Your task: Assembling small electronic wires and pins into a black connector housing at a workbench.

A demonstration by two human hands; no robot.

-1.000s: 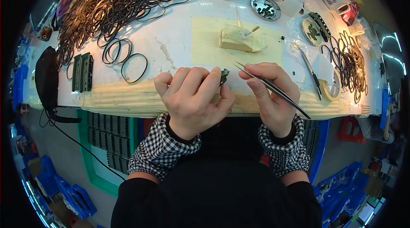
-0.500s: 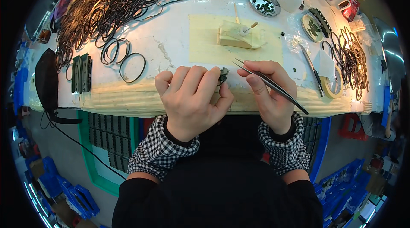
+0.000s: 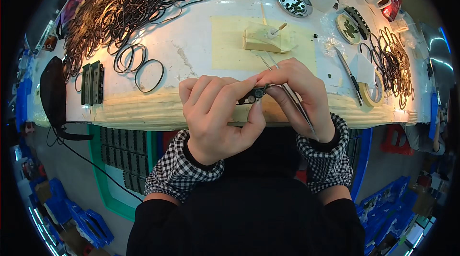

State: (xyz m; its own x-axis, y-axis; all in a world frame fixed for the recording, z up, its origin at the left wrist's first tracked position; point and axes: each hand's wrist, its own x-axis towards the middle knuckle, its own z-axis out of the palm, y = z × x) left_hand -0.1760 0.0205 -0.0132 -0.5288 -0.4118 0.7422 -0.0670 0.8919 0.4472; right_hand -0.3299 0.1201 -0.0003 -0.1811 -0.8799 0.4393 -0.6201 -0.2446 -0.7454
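Note:
Above the front edge of the worktable (image 3: 191,26), my left hand (image 3: 215,117) is closed on a small dark green and black part (image 3: 254,95) with round details. Its thumb presses from below and the fingers curl over the top, hiding much of the part. My right hand (image 3: 306,93) keeps a pair of metal tweezers (image 3: 293,97) in its grip, tips pointing away over the table. Thumb and forefinger of that hand pinch the right end of the same part. Beyond the fingers lies a yellow wrapped block (image 3: 256,44) on a yellow sheet (image 3: 227,40).
Black rubber-like loops (image 3: 139,2) pile up far left, more (image 3: 395,59) at right. Dark green strips (image 3: 92,83) lie left. A round metal dish (image 3: 284,10) holds tiny pieces. A pen-like tool (image 3: 353,83) and tape roll (image 3: 377,97) lie right. A green crate (image 3: 102,179) sits below.
My right hand has moved left to meet my left hand and now pinches the part. The tweezers have swung more upright in its grip. More of the part shows.

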